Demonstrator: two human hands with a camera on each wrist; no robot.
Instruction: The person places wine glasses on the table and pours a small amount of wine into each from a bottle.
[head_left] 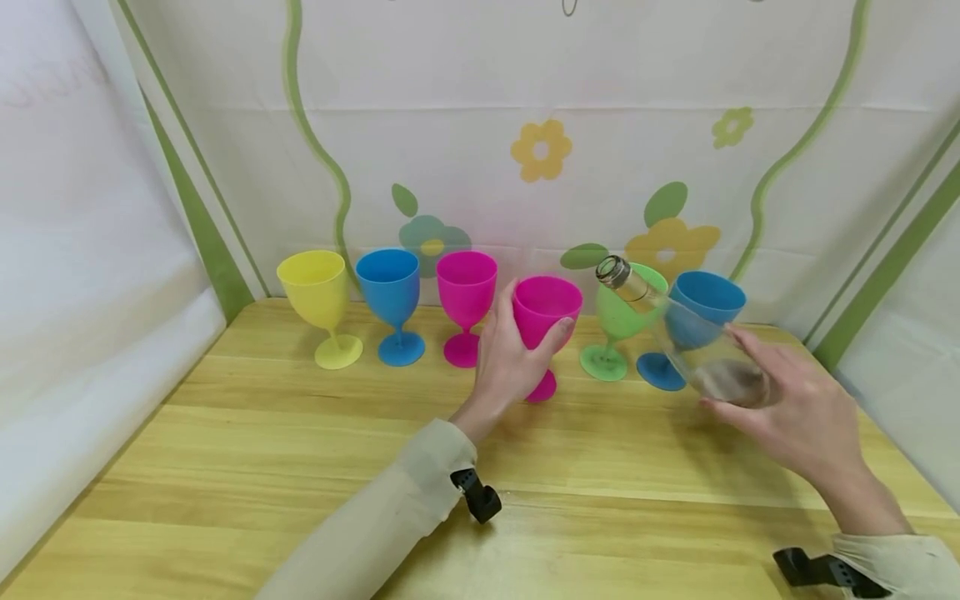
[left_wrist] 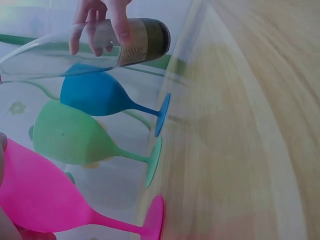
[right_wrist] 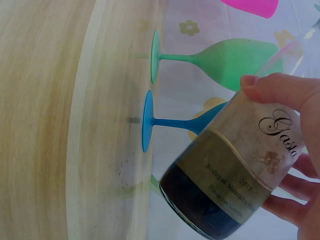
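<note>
My left hand [head_left: 510, 350] grips a pink goblet [head_left: 546, 304] by its bowl, fingers on the left side and thumb across the near side. In my right hand [head_left: 806, 408] is a clear glass bottle [head_left: 678, 333], held near its base and tilted so the open neck points up and left. Its pale label [right_wrist: 235, 170] and dark bottom show in the right wrist view. The bottle overlaps a green goblet [head_left: 618, 312] and a blue goblet [head_left: 708, 292] in the head view. Both stand upright on the wooden table [head_left: 300, 467], right of the gripped goblet.
Left of my left hand a yellow goblet [head_left: 318, 292], another blue goblet [head_left: 388, 283] and a second pink goblet [head_left: 467, 283] stand in a row. Behind them hangs a white cloth [head_left: 450, 75] with flower prints. More white cloth [head_left: 82, 250] borders the table's left side.
</note>
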